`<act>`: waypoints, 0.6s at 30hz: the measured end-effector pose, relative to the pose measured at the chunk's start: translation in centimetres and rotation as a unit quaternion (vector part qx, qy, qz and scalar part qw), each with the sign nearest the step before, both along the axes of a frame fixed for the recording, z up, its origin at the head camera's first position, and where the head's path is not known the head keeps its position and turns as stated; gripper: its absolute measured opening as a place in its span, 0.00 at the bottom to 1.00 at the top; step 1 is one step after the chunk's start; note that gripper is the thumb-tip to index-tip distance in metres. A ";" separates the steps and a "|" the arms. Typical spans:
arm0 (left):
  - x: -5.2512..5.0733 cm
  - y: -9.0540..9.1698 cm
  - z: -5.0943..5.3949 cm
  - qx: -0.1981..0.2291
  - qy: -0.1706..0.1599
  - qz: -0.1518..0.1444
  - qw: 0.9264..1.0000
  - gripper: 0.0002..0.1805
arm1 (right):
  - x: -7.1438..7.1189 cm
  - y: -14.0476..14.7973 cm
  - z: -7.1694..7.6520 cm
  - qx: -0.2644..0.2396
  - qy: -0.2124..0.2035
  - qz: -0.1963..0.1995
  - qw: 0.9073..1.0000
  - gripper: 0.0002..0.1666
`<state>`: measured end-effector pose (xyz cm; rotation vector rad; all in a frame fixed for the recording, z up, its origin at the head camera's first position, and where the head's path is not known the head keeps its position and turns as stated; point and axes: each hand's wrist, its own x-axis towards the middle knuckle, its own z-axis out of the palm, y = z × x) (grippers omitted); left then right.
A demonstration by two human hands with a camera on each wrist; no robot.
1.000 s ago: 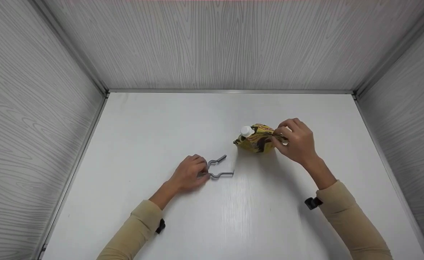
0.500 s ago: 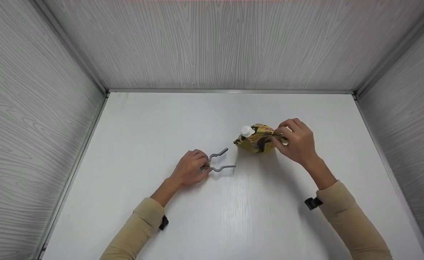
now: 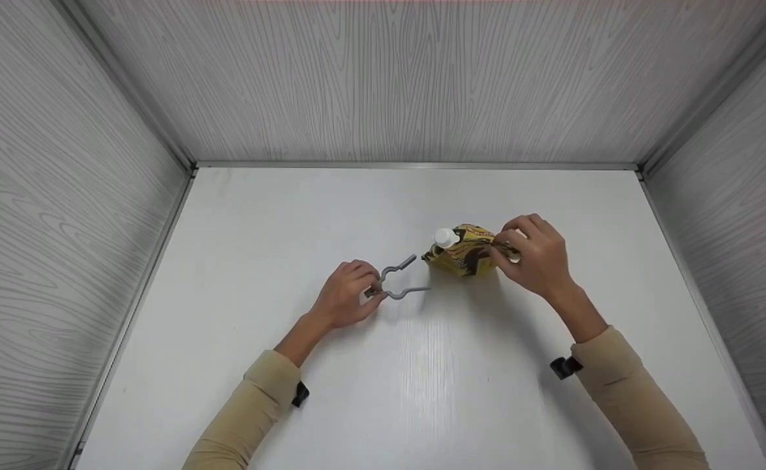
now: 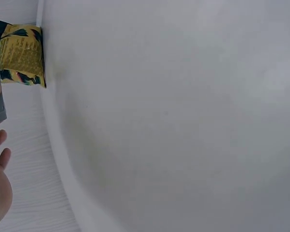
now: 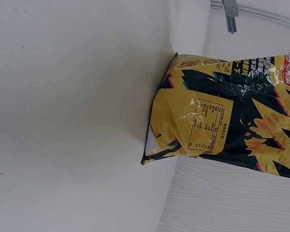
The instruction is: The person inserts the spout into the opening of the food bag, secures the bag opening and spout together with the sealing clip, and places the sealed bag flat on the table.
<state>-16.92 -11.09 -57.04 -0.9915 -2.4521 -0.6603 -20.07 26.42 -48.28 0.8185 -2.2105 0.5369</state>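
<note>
A yellow and black snack bag (image 3: 459,262) stands upright on the table, with a white round cap (image 3: 446,237) at the left of its top. My right hand (image 3: 539,254) pinches the gathered top of the bag at its right end. To the left, my left hand (image 3: 347,297) grips a grey two-armed bag clip (image 3: 413,289) by its joined end; its wavy arms are spread and point at the bag, apart from it. The right wrist view shows the printed bag (image 5: 207,116) and a tip of the clip (image 5: 231,19), but no hand.
Both hands work over a white table (image 3: 278,228). Grey wood-grain walls close it in at the back (image 3: 383,85), left (image 3: 50,215) and right (image 3: 735,183), with metal trim along the back edge.
My left hand has carried the bag clip away from me and slightly right, nearer to the bag. The right hand and the bag have stayed in place.
</note>
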 end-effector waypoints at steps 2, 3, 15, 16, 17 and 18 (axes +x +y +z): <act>-0.1 0.1 0.2 -0.002 0.001 -0.004 1.000 0.07 | 0.0 0.0 0.0 0.001 0.000 0.000 1.000 0.08; -0.1 0.2 0.3 -0.003 0.003 -0.006 1.000 0.07 | 0.0 0.0 0.0 0.003 -0.001 0.000 1.000 0.08; -1.1 1.1 1.8 0.007 0.021 -0.018 1.000 0.07 | 0.1 0.0 0.1 0.006 -0.002 -0.001 1.000 0.08; -1.2 1.2 2.0 0.008 0.023 -0.018 1.000 0.07 | 0.1 0.0 0.0 0.005 -0.001 0.000 1.000 0.08; -1.3 1.3 2.1 0.008 0.026 -0.019 0.999 0.07 | 0.1 0.0 0.0 0.004 0.001 0.000 1.000 0.08; -1.4 1.4 2.2 0.009 0.028 -0.019 0.999 0.07 | 0.1 0.0 -0.1 0.003 0.003 0.001 1.000 0.08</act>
